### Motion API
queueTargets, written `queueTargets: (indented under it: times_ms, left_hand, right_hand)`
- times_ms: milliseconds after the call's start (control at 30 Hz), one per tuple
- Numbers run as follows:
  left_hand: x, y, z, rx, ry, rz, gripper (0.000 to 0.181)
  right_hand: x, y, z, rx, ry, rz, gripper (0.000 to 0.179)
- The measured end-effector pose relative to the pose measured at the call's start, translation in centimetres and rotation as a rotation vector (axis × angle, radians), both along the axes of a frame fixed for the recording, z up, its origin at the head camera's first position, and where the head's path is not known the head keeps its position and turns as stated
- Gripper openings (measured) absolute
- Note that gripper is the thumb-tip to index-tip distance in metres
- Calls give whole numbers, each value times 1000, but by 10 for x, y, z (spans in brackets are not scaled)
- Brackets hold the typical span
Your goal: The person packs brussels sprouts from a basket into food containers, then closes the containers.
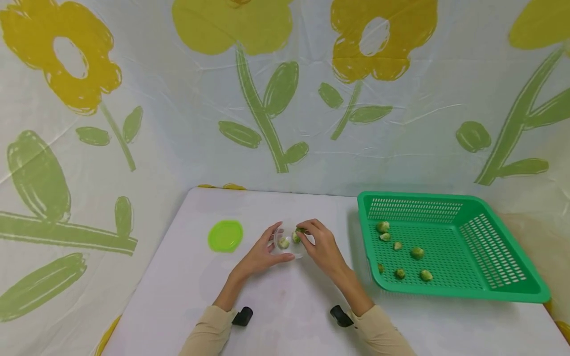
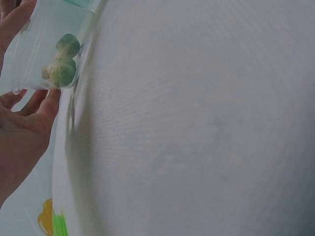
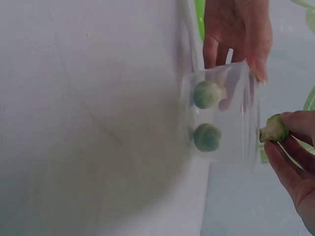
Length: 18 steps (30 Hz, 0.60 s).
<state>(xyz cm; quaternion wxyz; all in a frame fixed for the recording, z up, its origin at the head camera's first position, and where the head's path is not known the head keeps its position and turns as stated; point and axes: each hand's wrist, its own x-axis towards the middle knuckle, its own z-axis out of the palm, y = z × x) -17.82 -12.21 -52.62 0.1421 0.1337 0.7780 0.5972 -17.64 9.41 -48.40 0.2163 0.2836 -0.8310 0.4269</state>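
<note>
My left hand (image 1: 260,254) grips a clear plastic container (image 3: 238,140) from its left side, thumb at the near wall and fingers round the far side. Two Brussels sprouts lie inside at the bottom, one sprout (image 3: 206,94) nearer the left hand and another sprout (image 3: 207,137) beside it. With thumb and fingertips, my right hand (image 1: 324,249) pinches a third Brussels sprout (image 3: 275,129) right at the container's open rim, its pale cut stem toward the opening. In the left wrist view the container wall (image 2: 42,54) shows the two sprouts through it.
To the right stands a large green perforated basket (image 1: 458,295) holding several loose Brussels sprouts (image 1: 417,253). A lime-green lid (image 1: 225,236) lies flat on the white table (image 1: 276,316), left of the container. Flower-printed cloth (image 1: 311,163) rises behind the table's back edge.
</note>
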Motion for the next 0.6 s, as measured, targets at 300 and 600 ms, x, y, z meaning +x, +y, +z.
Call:
queueTargets:
  times_ms: [300, 600]
  left_hand:
    - [1, -1, -2, 15, 18, 1, 103]
    - [0, -2, -2, 33, 11, -18, 102]
  right_hand:
    - [0, -13, -8, 17, -91, 89, 15]
    - [-3, -17, -7, 141, -230, 173, 16]
